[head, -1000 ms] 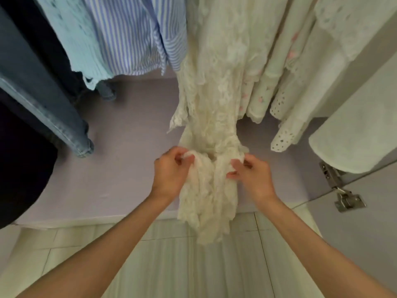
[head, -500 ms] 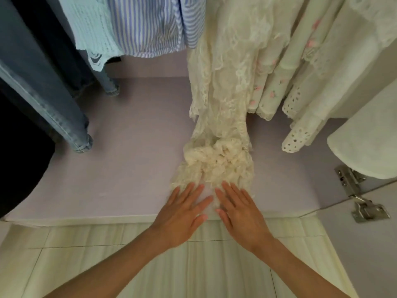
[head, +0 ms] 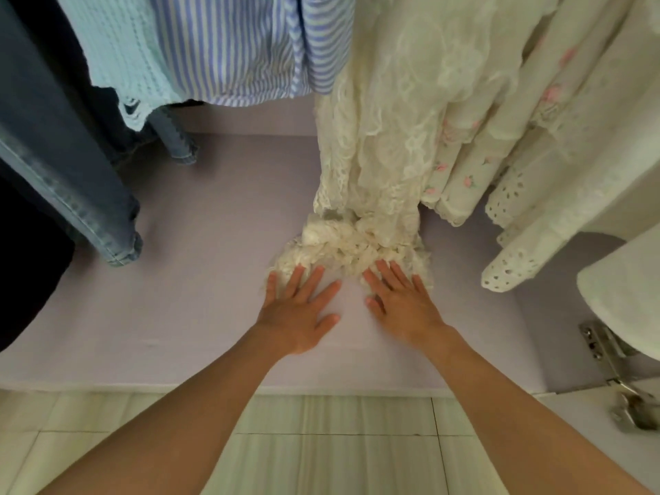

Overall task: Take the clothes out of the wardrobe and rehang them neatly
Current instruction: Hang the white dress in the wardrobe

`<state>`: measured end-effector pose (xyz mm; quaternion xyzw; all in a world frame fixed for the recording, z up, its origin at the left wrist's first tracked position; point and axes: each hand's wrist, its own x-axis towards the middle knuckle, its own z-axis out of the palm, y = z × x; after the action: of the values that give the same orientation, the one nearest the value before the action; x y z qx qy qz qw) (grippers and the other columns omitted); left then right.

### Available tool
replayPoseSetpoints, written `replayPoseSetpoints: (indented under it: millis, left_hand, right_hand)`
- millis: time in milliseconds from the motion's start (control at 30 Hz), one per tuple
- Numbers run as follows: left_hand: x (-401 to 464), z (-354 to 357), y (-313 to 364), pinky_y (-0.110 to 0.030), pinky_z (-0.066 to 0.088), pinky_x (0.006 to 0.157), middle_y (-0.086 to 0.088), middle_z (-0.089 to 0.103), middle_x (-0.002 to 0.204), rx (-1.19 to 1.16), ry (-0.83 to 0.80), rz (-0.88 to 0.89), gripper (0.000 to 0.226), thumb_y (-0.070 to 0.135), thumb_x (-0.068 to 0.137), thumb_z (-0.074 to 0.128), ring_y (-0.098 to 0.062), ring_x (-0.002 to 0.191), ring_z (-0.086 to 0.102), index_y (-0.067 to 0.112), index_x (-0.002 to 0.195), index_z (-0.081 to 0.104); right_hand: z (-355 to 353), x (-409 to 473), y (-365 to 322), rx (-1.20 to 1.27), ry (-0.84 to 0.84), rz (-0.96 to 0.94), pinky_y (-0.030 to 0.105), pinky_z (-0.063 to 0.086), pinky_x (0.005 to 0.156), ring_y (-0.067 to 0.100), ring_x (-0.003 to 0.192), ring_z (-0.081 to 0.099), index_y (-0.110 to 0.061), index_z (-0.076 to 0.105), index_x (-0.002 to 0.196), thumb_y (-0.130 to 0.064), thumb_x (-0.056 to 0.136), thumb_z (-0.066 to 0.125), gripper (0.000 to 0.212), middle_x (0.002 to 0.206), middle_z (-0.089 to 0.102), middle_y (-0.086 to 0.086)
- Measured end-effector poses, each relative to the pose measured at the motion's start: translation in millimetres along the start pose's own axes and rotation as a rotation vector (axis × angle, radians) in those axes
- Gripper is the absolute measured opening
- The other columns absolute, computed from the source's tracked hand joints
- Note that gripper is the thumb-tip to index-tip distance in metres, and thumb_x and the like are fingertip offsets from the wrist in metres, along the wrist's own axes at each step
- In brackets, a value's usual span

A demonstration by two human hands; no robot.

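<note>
Since half a second ago both hands have slid forward off the wardrobe floor's (head: 185, 316) front edge, and they lie further apart. The left hand (head: 296, 316) and right hand (head: 403, 305) rest flat, palms down, fingers straight and spread, holding nothing, fingertips touching the bunched hem of the cream lace dress (head: 375, 166). The dress hangs between the striped shirt (head: 228, 48) and floral garment (head: 475, 155), its hem heaped on the floor.

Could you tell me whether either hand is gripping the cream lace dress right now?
No, the left hand and right hand lie flat, fingers straight, touching the lace dress bunched hem.
</note>
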<state>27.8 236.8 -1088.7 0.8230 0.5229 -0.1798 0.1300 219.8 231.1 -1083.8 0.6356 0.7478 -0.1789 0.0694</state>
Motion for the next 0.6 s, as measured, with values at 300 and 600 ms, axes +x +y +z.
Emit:
replayPoseSetpoints:
  millis: [300, 600]
  left_hand:
    - [-107, -33, 0, -0.047, 0.006, 0.113, -0.002, 0.007, 0.154, 0.017, 0.175, 0.066, 0.080, 0.066, 0.080, -0.016, -0.026, 0.143, 0.007, 0.035, 0.146, 0.017]
    - [-291, -135, 4, -0.050, 0.045, 0.094, -0.008, 0.056, 0.131, -0.119, 0.098, 0.018, 0.065, 0.050, 0.096, 0.004, -0.026, 0.121, 0.053, 0.023, 0.130, 0.053]
  right_hand:
    - [-59, -92, -32, -0.040, -0.016, -0.008, 0.037, 0.009, 0.118, 0.022, 0.145, 0.004, -0.023, 0.004, 0.150, -0.036, 0.100, 0.030, 0.058, 0.158, 0.002, 0.007]
    - [-174, -219, -104, -0.124, 0.151, -0.230, 0.055, 0.042, 0.093, 0.038, 0.120, 0.052, -0.011, 0.051, 0.131, -0.031, 0.079, 0.059, 0.056, 0.133, 0.051, 0.020]
